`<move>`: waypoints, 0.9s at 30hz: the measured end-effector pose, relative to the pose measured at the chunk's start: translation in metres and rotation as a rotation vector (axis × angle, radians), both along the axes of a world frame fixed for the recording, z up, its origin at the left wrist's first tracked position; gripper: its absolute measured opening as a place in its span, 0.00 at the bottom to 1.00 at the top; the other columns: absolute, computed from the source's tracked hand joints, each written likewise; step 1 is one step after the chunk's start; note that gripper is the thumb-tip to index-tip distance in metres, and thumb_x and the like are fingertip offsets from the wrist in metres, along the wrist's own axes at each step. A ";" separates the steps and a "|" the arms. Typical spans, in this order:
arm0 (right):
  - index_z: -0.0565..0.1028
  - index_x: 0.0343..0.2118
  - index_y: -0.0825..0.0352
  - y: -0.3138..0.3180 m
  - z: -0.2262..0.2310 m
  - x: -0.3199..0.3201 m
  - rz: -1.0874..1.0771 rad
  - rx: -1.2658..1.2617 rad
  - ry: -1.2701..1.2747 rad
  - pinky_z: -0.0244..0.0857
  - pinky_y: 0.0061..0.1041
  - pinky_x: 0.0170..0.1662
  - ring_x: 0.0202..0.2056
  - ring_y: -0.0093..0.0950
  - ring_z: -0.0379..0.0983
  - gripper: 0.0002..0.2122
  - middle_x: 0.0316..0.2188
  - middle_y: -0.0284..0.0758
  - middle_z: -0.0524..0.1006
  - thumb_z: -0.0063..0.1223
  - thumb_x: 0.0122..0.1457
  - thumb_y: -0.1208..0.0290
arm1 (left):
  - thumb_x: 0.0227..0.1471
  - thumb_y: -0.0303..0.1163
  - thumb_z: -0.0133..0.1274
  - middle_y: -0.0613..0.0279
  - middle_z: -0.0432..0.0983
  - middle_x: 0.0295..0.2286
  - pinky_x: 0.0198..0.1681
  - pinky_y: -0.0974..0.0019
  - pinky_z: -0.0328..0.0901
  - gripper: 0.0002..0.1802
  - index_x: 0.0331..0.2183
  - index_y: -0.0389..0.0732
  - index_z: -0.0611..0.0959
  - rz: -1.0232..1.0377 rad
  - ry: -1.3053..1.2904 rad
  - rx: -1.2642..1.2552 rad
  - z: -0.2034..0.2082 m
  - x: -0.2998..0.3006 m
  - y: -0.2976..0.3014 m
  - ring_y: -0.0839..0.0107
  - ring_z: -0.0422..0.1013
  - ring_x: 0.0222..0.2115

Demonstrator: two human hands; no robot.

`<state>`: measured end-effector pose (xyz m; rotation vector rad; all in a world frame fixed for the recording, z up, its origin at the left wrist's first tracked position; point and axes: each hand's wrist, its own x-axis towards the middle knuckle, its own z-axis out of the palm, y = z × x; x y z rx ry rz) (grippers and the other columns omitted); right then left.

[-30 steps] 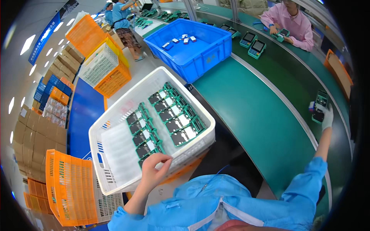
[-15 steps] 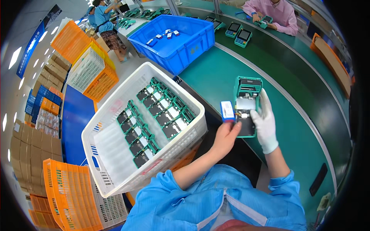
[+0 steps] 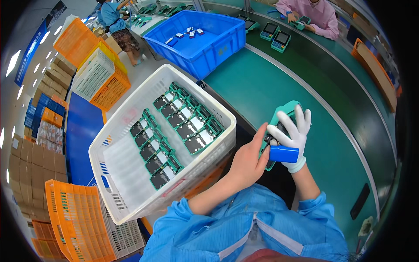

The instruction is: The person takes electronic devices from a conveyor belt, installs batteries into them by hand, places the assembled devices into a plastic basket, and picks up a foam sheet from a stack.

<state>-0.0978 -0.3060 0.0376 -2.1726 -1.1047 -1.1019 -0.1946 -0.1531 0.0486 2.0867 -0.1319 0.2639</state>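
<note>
Over the green worktop [image 3: 279,94], the gloved right hand [image 3: 291,135] cradles a teal handheld terminal [image 3: 283,114] and pinches a blue battery pack [image 3: 283,154] against its open back, while the bare left hand [image 3: 248,159] clamps the terminal's near edge. Fitting the battery looks underway; seating it calls for squaring it to the bay. Beside them sits a white crate [image 3: 131,113] of similar units.

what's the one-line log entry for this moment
left hand: grips green device | right hand: gloved, holds device, blue battery | white crate: device rows
</note>
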 end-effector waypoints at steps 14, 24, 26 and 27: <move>0.82 0.33 0.50 -0.021 0.003 -0.002 0.170 -0.039 0.051 0.50 0.56 0.63 0.50 0.33 0.77 0.07 0.40 0.24 0.83 0.61 0.52 0.58 | 0.58 0.26 0.45 0.47 0.77 0.42 0.43 0.62 0.68 0.33 0.64 0.35 0.60 -0.114 -0.044 -0.359 -0.023 0.001 -0.016 0.59 0.77 0.39; 0.74 0.48 0.72 -0.076 0.027 0.017 0.588 1.101 0.492 0.54 0.48 0.64 0.54 0.44 0.71 0.15 0.46 0.47 0.78 0.37 0.72 0.67 | 0.63 0.26 0.43 0.50 0.68 0.57 0.59 0.62 0.63 0.30 0.65 0.33 0.59 -0.183 0.337 -1.033 -0.019 0.007 -0.025 0.64 0.68 0.57; 0.74 0.49 0.72 -0.085 0.010 0.018 0.640 1.179 0.590 0.55 0.47 0.64 0.54 0.43 0.72 0.15 0.47 0.47 0.78 0.37 0.71 0.68 | 0.63 0.27 0.44 0.50 0.68 0.57 0.59 0.61 0.63 0.31 0.65 0.33 0.59 -0.162 0.344 -1.074 -0.013 0.004 -0.015 0.64 0.68 0.56; 0.73 0.50 0.71 -0.083 0.008 0.016 0.601 1.193 0.668 0.56 0.44 0.62 0.52 0.40 0.73 0.14 0.46 0.45 0.79 0.40 0.71 0.68 | 0.63 0.27 0.44 0.50 0.68 0.57 0.60 0.61 0.63 0.31 0.65 0.33 0.59 -0.142 0.347 -1.115 -0.009 0.002 -0.006 0.63 0.68 0.56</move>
